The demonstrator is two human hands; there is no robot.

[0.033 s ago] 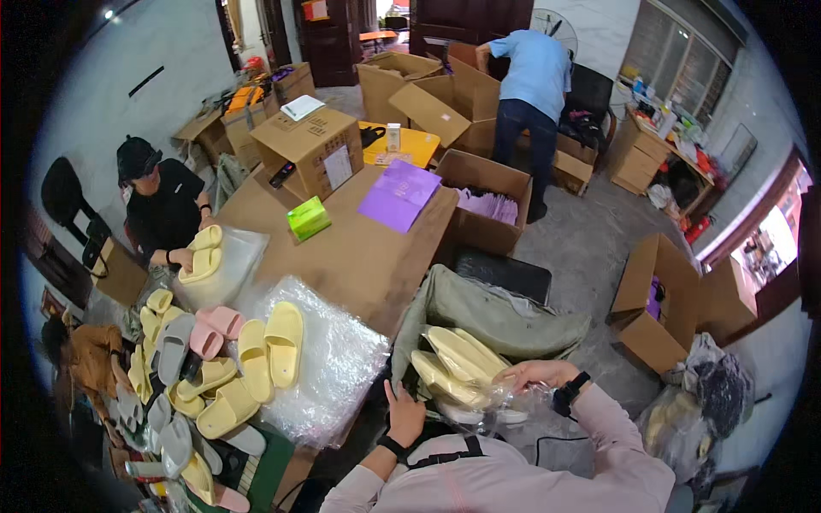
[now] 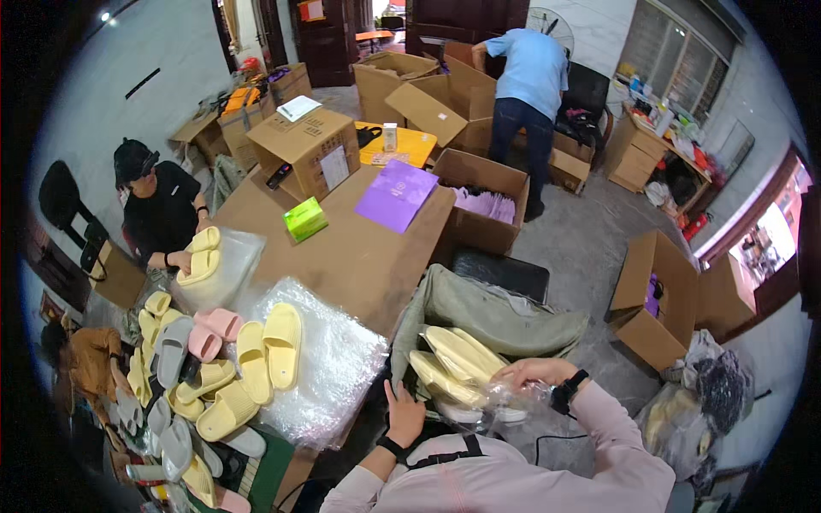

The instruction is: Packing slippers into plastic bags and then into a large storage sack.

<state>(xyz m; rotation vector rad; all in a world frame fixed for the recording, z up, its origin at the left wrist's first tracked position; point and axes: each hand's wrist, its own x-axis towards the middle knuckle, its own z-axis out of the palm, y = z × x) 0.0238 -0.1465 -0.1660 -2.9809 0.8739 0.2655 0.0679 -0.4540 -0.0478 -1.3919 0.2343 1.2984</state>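
Note:
Below the table's right corner, my right hand [image 2: 534, 374] has its fingers closed on a clear plastic bag [image 2: 532, 395]. Yellow slippers [image 2: 462, 355] wrapped in clear plastic lie beside those fingers, in a grey-green cloth sack [image 2: 496, 312] that gapes open. My left hand [image 2: 404, 415] is at the sack's left edge, by the table corner. It holds nothing, and its thumb and forefinger are spread. Left of it, a pair of yellow slippers [image 2: 283, 345] rests on a stack of clear plastic bags [image 2: 338, 368]. The lower part of the bagged slippers is partly hidden by crumpled plastic.
Yellow, grey and pink slippers [image 2: 218, 329] pile up at the table's left. Across it, a co-worker [image 2: 162, 201] handles a yellow pair. The table [image 2: 342, 256] also bears a purple bag [image 2: 398, 195], a green packet [image 2: 305, 219] and a carton [image 2: 312, 150]. Another person [image 2: 530, 85] bends over boxes.
The whole view has shifted very slightly. My hands, the bag and the slippers keep their places.

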